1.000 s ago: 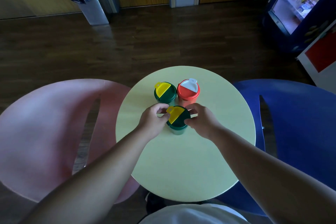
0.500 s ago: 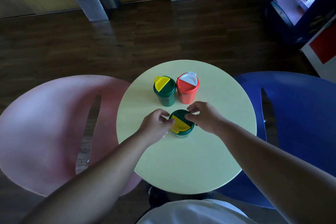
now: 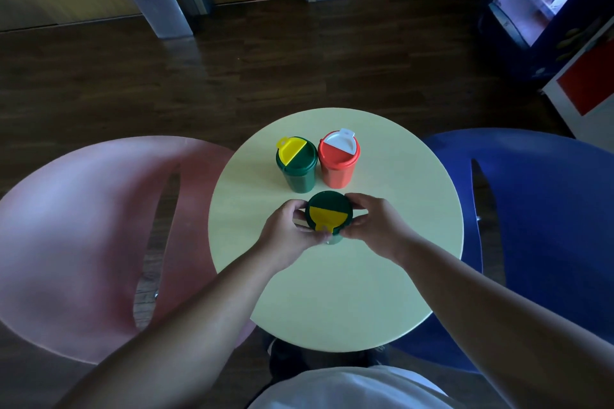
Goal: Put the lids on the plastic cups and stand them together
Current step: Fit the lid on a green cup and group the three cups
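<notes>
My left hand point(image 3: 288, 230): fingers curled round the left side of the near green cup point(image 3: 328, 213), thumb at the lid's near edge beside the yellow tab.
My right hand point(image 3: 376, 226): clamped on the right side of the same cup, fingertips on the lid's rim, thumb underneath toward me.
Near green cup: between my two hands over the middle of the worktop point(image 3: 335, 295), lid on, its yellow flap and tab pointing toward me; the body is mostly hidden under the lid, and I cannot tell whether it rests on the worktop or is lifted.
Far green cup point(image 3: 296, 165): upright on the far part of the worktop, green lid with a yellow flap on it.
Red cup point(image 3: 338, 160): upright just right of the far green cup, close against it, red lid with a white flap.
Spacing: the near cup sits just in front of the other two.
Around: a pink chair point(image 3: 83, 226) on my left, a blue chair point(image 3: 538, 209) on my right.
</notes>
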